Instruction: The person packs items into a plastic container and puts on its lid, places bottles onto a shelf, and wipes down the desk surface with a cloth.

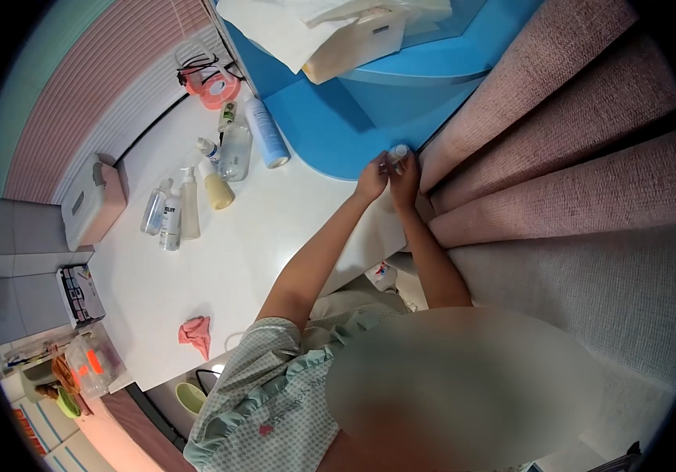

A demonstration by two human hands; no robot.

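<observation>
My right hand (405, 179) is closed around a small, pale, see-through thing (398, 150), perhaps a little bottle, at the front edge of the blue shelf. Close against it is my left hand (371, 178), with its fingers bent and gripping at the same spot. Whether both hands hold the one thing or the left has a separate piece is too small to see. Both forearms reach forward over the right end of the white table (275, 236).
Several bottles stand or lie left of centre, among them a pump bottle (189, 204), a yellowish bottle (216, 189) and a blue-white can (267, 134). A pink cloth (195, 337) lies near the front. The blue shelf (314, 134) holds a tissue pack; a pink curtain (503, 102) hangs at right.
</observation>
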